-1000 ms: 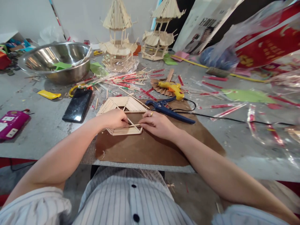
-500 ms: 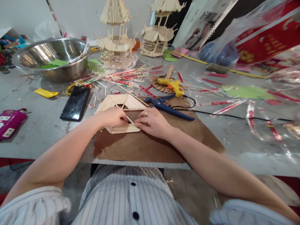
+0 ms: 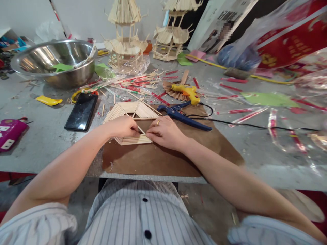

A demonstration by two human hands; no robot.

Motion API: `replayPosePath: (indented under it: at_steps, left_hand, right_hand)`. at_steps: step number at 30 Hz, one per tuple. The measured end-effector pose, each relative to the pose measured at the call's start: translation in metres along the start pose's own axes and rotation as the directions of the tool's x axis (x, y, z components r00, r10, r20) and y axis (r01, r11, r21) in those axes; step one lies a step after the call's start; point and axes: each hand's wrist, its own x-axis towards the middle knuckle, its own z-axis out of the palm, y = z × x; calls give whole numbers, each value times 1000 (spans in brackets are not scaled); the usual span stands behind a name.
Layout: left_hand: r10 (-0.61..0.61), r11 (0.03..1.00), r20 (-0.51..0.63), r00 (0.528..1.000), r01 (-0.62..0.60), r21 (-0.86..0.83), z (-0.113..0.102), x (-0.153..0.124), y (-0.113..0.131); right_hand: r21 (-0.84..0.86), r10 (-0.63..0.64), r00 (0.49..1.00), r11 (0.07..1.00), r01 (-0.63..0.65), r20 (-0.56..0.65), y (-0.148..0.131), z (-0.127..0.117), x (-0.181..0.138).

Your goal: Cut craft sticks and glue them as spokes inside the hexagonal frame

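Stick roof panel (image 3: pixel 131 112) on brown mat (image 3: pixel 163 160), several sections filled, middle gap left; left hand (image 3: pixel 122 126) and right hand (image 3: pixel 166 132) fingers pinching a thin stick (image 3: pixel 141 131) there.

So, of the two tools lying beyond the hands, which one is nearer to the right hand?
The blue-handled tool, just beyond the right hand on the brown mat. The yellow glue gun lies farther back.

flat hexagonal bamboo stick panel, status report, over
Left hand and right hand both pressing on flat hexagonal bamboo-stick panel, on brown board. Blue cutters beside right hand, not blocking.
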Motion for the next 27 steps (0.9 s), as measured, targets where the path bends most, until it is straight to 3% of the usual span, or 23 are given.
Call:
replayPosePath:
  at_steps: [13,17,21,27]
  left_hand:
    - [28,999,-29,999,-28,27,2,-2,1]
    - [49,981,-181,982,-13,194,8,-6,7]
    - [167,944,-363,917,-43,326,14,-7,15]
    - [164,953,-417,894,-35,300,19,-6,20]
  right_hand:
    - [-13,6,1000,1000,-6,16,-4,-1,2]
    - [3,-15,998,1000,15,-57,-2,-1,1]
    - [5,-12,985,1000,13,-170,3,0,-1]
    - [-30,-19,954,999,10,-300,5,-2,-3]
